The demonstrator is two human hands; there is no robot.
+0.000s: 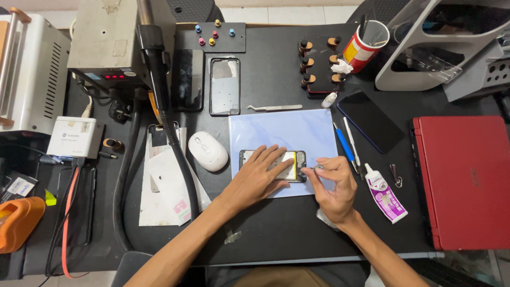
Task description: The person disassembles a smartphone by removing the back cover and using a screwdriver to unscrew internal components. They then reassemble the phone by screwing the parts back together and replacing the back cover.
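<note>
Both hands meet on the opened phone (294,165), which I see lying crosswise: left hand (260,175) flat atop it, right hand (332,183) pinching something small at its right end.

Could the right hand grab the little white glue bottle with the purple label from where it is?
Probably yes. The glue bottle lies just beside the right hand on the dark desk, with nothing between them. That hand is busy at the opened phone now.
</note>
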